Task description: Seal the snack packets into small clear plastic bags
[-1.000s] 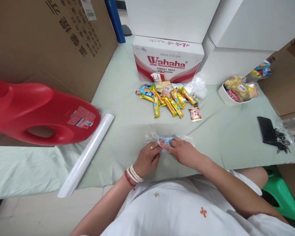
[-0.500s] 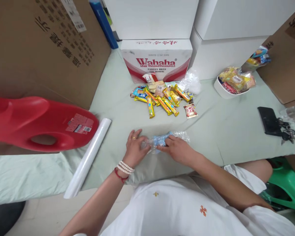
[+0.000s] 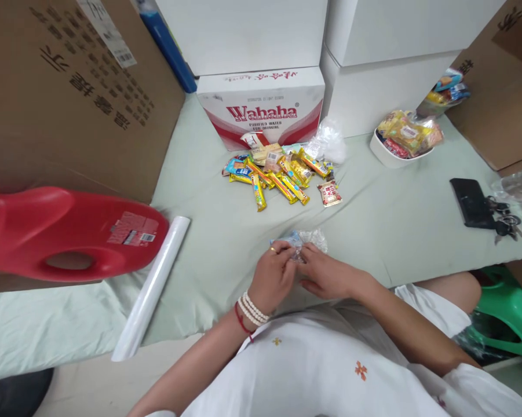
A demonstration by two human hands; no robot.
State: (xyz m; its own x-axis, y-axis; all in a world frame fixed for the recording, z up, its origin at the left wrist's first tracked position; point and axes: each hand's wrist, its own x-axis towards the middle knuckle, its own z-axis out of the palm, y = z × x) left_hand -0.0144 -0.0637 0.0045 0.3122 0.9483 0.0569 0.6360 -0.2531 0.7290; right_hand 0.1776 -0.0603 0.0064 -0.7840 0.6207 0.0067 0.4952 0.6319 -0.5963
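Observation:
A blue packet [image 3: 292,238] in crinkled clear plastic film [image 3: 315,238] lies on the pale green cloth near the front of the table. Both of my hands are at its near side, fingertips almost meeting. With fingers bent, my left hand [image 3: 274,274] pinches the film, covering much of the packet. Close beside it, my right hand [image 3: 330,273] has its fingers curled on the film at the packet's right part. What the packet holds cannot be made out. Beyond the hands, several yellow snack sticks [image 3: 282,180] lie in a heap with a small red-and-cream snack packet [image 3: 330,193].
A white-and-red water carton [image 3: 261,107] and white boxes stand behind the snacks. To the left are a red plastic jug [image 3: 126,255] and a white roll [image 3: 156,284]. A white tub [image 3: 391,155] of snacks, a black wallet [image 3: 471,202] and keys [image 3: 508,225] lie right.
My left hand has moved right along the wrapped packet, up against my right hand. The blue packet is now more covered by fingers. The view has shifted slightly.

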